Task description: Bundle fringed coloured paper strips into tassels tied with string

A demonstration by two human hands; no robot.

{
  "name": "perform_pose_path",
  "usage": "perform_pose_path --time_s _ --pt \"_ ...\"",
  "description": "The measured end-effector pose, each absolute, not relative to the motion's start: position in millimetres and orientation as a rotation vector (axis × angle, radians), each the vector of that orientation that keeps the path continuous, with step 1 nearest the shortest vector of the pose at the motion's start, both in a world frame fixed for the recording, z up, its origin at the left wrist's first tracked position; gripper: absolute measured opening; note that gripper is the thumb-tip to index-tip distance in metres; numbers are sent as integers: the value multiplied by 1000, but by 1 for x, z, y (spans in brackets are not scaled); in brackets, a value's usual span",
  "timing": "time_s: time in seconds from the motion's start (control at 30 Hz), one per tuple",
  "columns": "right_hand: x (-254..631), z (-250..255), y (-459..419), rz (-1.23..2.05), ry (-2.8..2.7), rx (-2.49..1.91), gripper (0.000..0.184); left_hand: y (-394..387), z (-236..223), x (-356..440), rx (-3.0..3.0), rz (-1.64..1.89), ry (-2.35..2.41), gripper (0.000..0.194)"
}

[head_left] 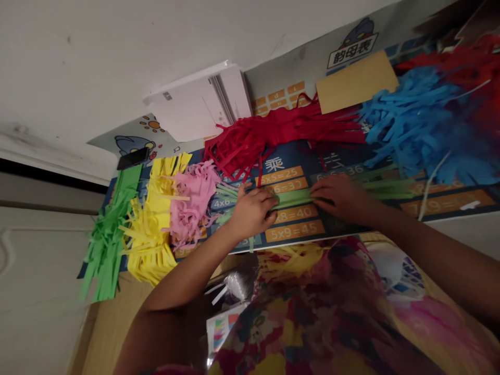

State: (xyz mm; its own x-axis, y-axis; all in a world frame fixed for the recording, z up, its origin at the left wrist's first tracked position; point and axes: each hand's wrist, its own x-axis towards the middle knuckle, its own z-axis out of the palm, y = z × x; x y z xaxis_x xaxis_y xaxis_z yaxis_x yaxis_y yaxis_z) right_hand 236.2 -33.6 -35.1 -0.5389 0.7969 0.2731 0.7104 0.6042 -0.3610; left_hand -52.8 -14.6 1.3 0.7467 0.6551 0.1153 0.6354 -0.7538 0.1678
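Observation:
A light green strip of fringed tissue paper (292, 197) lies across the printed desk mat, its cut ends fanning out on both sides. My left hand (253, 209) has its fingers curled over the strip's left part. On the right part, my right hand (344, 199) pinches the strip between thumb and fingers. The middle section runs flat between my two hands. Beyond it rests a dark red fringed tissue bundle (279, 127), gathered at its middle. Pink fringed tissue paper (191, 203) is nearest to my left hand on the left.
Yellow (156, 208) and green fringed paper (111, 234) hang over the left edge. Blue fringed paper (425, 120) and red fringed paper (472, 67) pile up at right. A white stack of paper (199, 101), a tan card (357, 80) and a dark phone-like object (133, 158) lie near the wall.

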Motion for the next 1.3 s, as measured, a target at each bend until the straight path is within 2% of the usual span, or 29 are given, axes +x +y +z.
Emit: perform_pose_path --time_s 0.27,0.47,0.8,0.93,1.07,1.17,1.3 --pt "245 -36 -11 529 -2307 -1362 24 4 4 -53 2586 194 1193 20" --pt "230 -41 -17 337 -2232 -1548 34 3 0 -40 2531 227 1363 25" --pt "229 -42 -19 292 -2217 -1546 31 1 -9 -34 2621 237 1422 27" --pt "231 -46 -15 294 -2200 -1542 29 2 -10 -38 2672 323 1429 17" --pt "235 -34 -19 128 -2125 -1595 20 0 -7 -47 2892 447 1210 16" --pt "227 -14 -31 -75 -2262 -1432 17 -5 3 -47 3064 303 1003 20" --pt "211 -3 -33 -100 -2637 -1152 20 -9 20 -36 3122 81 937 16"
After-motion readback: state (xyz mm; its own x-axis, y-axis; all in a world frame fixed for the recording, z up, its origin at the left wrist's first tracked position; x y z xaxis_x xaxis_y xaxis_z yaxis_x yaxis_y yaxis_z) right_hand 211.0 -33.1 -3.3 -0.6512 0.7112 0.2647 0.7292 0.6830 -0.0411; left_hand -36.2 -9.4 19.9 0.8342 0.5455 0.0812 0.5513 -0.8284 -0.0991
